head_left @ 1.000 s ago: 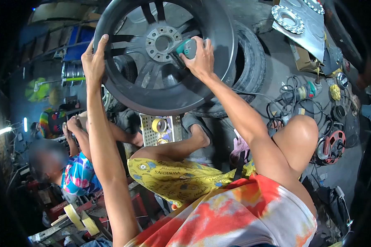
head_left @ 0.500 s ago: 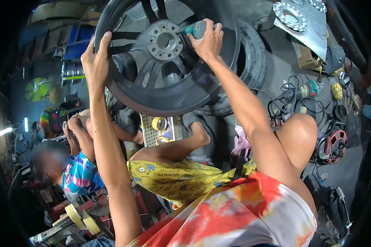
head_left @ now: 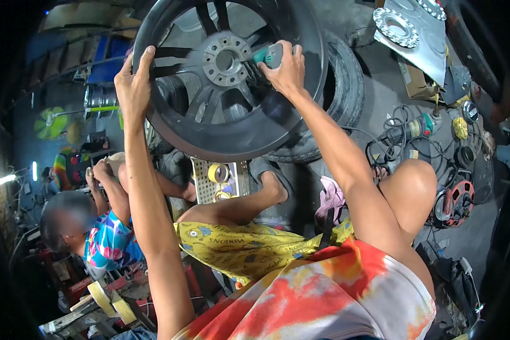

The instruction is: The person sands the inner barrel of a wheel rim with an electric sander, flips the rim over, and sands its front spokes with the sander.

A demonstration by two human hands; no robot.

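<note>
A dark alloy wheel rim with a bare-metal hub stands tilted in front of me. My left hand grips its left edge, thumb over the lip and fingers behind. Inside the rim, right of the hub, my right hand is closed around a small teal and grey hand tool. The tool lies against the spokes; its working face is hidden and the area near it is blurred.
Behind the rim lies a tire. A perforated stand with tape rolls sits below. At right are a corded angle grinder, a red cable reel and a cardboard box. Another person sits at left.
My right hand and the tool have moved slightly down along the right side of the wheel rim. My left hand keeps its grip on the edge.
</note>
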